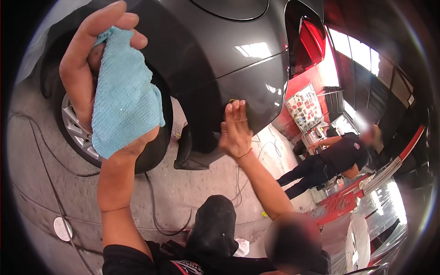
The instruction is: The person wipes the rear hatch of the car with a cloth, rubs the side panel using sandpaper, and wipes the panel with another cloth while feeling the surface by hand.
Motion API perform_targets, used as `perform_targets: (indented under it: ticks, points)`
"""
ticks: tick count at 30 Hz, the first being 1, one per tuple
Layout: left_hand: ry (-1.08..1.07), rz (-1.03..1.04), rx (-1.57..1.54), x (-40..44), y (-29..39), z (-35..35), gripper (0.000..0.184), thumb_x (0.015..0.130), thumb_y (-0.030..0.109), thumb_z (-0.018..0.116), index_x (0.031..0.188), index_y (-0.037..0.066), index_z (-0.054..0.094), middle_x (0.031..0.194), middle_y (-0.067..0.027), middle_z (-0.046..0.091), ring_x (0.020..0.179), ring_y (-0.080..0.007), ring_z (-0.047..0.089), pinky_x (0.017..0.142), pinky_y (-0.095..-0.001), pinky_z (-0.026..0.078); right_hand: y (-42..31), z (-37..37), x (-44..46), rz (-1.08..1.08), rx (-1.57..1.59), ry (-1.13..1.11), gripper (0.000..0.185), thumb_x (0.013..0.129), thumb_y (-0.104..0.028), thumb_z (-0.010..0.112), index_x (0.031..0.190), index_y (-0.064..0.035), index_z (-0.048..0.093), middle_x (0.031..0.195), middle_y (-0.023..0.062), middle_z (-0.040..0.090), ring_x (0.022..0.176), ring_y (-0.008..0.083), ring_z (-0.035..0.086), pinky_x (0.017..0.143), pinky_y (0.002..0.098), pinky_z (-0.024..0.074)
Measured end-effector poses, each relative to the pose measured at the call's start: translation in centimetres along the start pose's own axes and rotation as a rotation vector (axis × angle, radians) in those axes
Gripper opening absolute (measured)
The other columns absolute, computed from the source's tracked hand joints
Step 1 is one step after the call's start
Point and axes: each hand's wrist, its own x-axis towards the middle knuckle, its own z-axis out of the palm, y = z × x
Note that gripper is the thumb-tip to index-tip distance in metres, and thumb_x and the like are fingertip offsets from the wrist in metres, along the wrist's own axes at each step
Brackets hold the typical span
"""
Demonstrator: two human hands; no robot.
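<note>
A light blue cloth (pixel 123 91) hangs from my left hand (pixel 85 64), whose curled fingers hold its upper corner in front of the wheel. The cloth covers much of the palm. My right hand (pixel 236 130) lies against the dark, glossy car panel (pixel 201 107), with its fingers together and stretched upward. Under those fingertips shows a small dark thing with a yellow edge; most of it is hidden. The red tail light (pixel 309 46) is up and to the right of this hand.
A person in dark clothes (pixel 346 153) stands at the right beside a cart (pixel 316 133). Cables (pixel 46 183) run over the floor at the left. The car's wheel (pixel 75 128) is behind my left hand. My bent knee (pixel 215 224) is low in the middle.
</note>
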Motion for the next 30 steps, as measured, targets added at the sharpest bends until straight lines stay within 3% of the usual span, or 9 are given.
perform_targets:
  ticks: [2,6,9,12,14,16,20,25,30]
  points:
    - [0.01,0.054,0.06,0.3,0.1,0.1,0.044,0.096,0.019,0.051,0.132,-0.004,0.043,0.116,-0.0179,0.059,0.086,-0.0174,0.06,0.057,-0.0204,0.051,2.3,-1.2,2.6,0.094,-0.086,-0.103,0.058,0.09,-0.008,0.048,0.144,0.0086,0.031,0.143,0.0316,0.041,0.139,0.0444,0.033,0.117,0.0463,0.0253]
    - [-0.12,-0.023,-0.033,0.8,0.3,-1.4,0.044,0.095,0.019,0.052,0.132,-0.004,0.043,0.117,-0.018,0.059,0.086,-0.0176,0.06,0.057,-0.0205,0.051,3.8,-1.1,7.8,0.342,-0.043,0.251,0.044,0.094,-0.008,0.046,0.134,0.0109,0.045,0.142,0.0327,0.041,0.136,0.0461,0.036,0.114,0.0434,0.0305]
    - [0.004,0.043,0.008,0.6,0.1,0.1,0.046,0.095,0.02,0.054,0.132,-0.005,0.042,0.117,-0.0181,0.059,0.087,-0.0166,0.06,0.058,-0.0204,0.052,-2.1,-0.1,1.5,-0.033,0.017,0.065,0.047,0.09,-0.006,0.05,0.135,0.0083,0.047,0.14,0.0279,0.047,0.137,0.0415,0.039,0.115,0.0441,0.0304]
    - [0.003,0.081,0.013,0.4,-0.2,0.4,0.045,0.095,0.018,0.054,0.131,-0.005,0.042,0.117,-0.0185,0.059,0.087,-0.0159,0.06,0.058,-0.0201,0.052,1.7,-0.6,2.5,-0.036,0.052,-0.015,0.047,0.09,-0.005,0.05,0.135,0.0063,0.048,0.139,0.0259,0.048,0.136,0.041,0.04,0.114,0.0448,0.0312]
    - [0.003,0.051,-0.017,0.3,0.2,0.5,0.042,0.096,0.016,0.053,0.131,-0.005,0.042,0.118,-0.0187,0.059,0.088,-0.0155,0.06,0.059,-0.0198,0.052,3.4,-2.2,6.7,0.307,0.044,0.133,0.045,0.092,-0.008,0.049,0.133,0.0098,0.047,0.14,0.0283,0.047,0.135,0.0418,0.04,0.115,0.0431,0.0309]
    - [0.004,0.03,-0.018,0.2,0.6,0.7,0.041,0.097,0.015,0.052,0.131,-0.005,0.042,0.118,-0.0187,0.059,0.088,-0.0153,0.06,0.06,-0.0198,0.052,3.1,-1.0,7.9,0.385,-0.104,0.257,0.045,0.092,-0.01,0.051,0.133,0.0094,0.048,0.14,0.0283,0.046,0.137,0.0411,0.038,0.115,0.0442,0.0302]
    - [-0.008,0.041,-0.013,-0.2,0.5,0.7,0.041,0.096,0.017,0.054,0.13,-0.003,0.043,0.118,-0.0174,0.058,0.087,-0.0154,0.058,0.06,-0.0198,0.051,0.7,0.1,1.8,-0.088,-0.036,0.07,0.051,0.09,-0.011,0.054,0.137,0.006,0.047,0.144,0.026,0.044,0.139,0.0393,0.036,0.115,0.0426,0.0304]
    - [0.031,-0.115,0.017,-0.7,1.5,1.4,0.037,0.098,0.022,0.048,0.129,0.002,0.045,0.115,-0.0155,0.057,0.084,-0.0169,0.055,0.059,-0.0206,0.049,4.1,-2.0,8.7,0.334,-0.066,0.252,0.043,0.097,-0.01,0.045,0.135,0.0102,0.044,0.138,0.0296,0.047,0.134,0.0441,0.039,0.113,0.0434,0.0327]
    - [-0.043,-0.043,0.08,-1.2,0.3,1.0,0.036,0.097,0.017,0.048,0.128,0.001,0.045,0.115,-0.015,0.057,0.082,-0.0165,0.055,0.056,-0.0204,0.048,0.1,-1.3,1.8,0.007,-0.148,-0.214,0.051,0.088,-0.015,0.053,0.134,0.0049,0.044,0.142,0.0262,0.043,0.138,0.0388,0.037,0.113,0.0466,0.0314]
